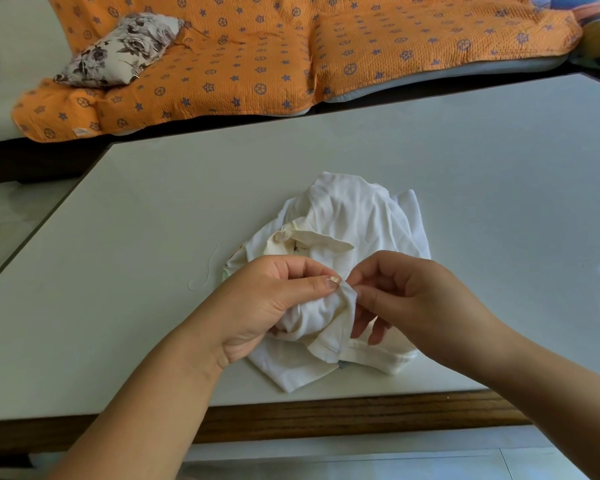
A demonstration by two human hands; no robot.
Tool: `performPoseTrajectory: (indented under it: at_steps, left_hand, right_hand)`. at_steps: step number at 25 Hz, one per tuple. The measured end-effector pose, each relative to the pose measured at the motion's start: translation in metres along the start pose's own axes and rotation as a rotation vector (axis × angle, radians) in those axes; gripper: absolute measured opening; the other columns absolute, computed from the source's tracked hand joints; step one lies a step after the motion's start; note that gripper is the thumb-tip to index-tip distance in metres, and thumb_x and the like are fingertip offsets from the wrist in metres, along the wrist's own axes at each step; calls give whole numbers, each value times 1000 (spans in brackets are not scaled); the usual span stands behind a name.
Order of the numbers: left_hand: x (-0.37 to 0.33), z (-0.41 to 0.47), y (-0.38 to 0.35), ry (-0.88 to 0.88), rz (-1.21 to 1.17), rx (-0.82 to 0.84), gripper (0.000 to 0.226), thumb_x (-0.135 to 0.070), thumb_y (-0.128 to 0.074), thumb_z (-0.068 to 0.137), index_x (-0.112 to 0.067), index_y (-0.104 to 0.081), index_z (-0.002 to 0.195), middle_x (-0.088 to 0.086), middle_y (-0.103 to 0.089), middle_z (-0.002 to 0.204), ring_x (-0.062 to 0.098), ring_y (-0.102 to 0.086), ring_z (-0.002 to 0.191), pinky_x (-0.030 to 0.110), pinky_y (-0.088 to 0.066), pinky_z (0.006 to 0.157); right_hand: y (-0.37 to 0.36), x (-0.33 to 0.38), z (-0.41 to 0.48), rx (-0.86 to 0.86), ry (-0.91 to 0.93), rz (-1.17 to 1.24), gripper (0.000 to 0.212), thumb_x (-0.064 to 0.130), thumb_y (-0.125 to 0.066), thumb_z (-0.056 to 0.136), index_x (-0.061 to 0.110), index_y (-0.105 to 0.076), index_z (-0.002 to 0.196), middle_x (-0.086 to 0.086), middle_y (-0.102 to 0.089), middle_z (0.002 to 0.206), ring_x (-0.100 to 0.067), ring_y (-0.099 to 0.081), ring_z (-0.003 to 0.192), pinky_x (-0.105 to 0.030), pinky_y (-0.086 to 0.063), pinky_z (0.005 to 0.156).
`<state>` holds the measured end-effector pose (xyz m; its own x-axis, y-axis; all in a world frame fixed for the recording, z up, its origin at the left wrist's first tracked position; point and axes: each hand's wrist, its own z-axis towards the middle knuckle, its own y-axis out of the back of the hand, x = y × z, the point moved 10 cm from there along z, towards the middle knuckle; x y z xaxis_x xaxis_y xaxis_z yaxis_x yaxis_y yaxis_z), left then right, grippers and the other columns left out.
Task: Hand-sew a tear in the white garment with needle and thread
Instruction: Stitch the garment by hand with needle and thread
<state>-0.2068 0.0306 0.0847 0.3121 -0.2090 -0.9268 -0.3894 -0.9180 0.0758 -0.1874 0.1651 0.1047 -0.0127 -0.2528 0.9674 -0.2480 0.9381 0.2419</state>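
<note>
Pinching a raised fold of the white garment (pixel 343 216) in the left grip (pixel 267 303), thumb to forefinger, and nipping its tip in the right grip (pixel 413 299), fingertips pressed together; needle too small to tell. Bunched on the counter (pixel 153 220) near its front edge, loose thread (pixel 209 266) just beside. Probably early: no stitches visible, sewing mostly ahead.

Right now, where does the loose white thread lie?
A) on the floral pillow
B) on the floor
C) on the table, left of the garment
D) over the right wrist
C: the thread curls on the table just left of the white garment.
</note>
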Motion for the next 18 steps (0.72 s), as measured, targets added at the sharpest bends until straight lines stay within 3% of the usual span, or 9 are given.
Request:
performPoseTrajectory:
  at_steps: [5, 8, 10, 13, 16, 18]
  left_hand:
    - [2, 3, -1, -11, 48, -44, 25, -37, -76, 63, -20, -78, 81, 3, -76, 92, 16, -70, 98, 40, -50, 101]
    - [2, 3, -2, -21, 63, -67, 29, -38, -75, 64, -17, -77, 85, 8, -76, 93, 24, -70, 103, 47, -47, 103]
    - [4, 4, -3, -14, 73, -59, 28, -35, -75, 67, -16, -77, 88, 8, -76, 96, 24, -70, 105, 45, -49, 101]
    - [4, 5, -1, -9, 81, -72, 10, -24, -74, 81, -18, -77, 88, -1, -77, 95, 9, -69, 101, 28, -50, 95]
    - [5, 5, 8, -3, 53, -106, 6, -22, -74, 83, -21, -79, 83, 4, -76, 99, 15, -67, 103, 31, -48, 96]
    - [5, 4, 8, 1, 40, -90, 8, -29, -78, 79, -24, -79, 86, 13, -73, 107, 22, -64, 102, 39, -45, 98]
  right_hand:
    - [-3, 5, -3, -26, 37, -98, 22, 7, -52, 98, 26, -61, 105, 0, -74, 75, -9, -71, 67, -22, -58, 69]
    - [-6, 9, -5, -31, 70, -111, 14, 19, -55, 98, 28, -63, 103, 6, -75, 79, -5, -72, 72, -21, -58, 71]
    - [-5, 11, -4, -62, 90, -154, 9, 23, -57, 97, 28, -64, 96, 9, -74, 78, -5, -71, 71, -22, -58, 68]
    - [14, 15, 0, -217, 91, -189, 12, 23, -58, 97, 25, -63, 86, 13, -73, 80, -5, -70, 69, -24, -57, 61]
    - [41, 9, 6, -336, 19, 54, 14, 18, -52, 100, 12, -57, 88, 5, -76, 86, -15, -73, 69, -28, -55, 54]
    - [41, 0, 11, -285, -64, 385, 15, 14, -47, 103, 6, -54, 92, -6, -77, 87, -21, -72, 65, -26, -51, 50]
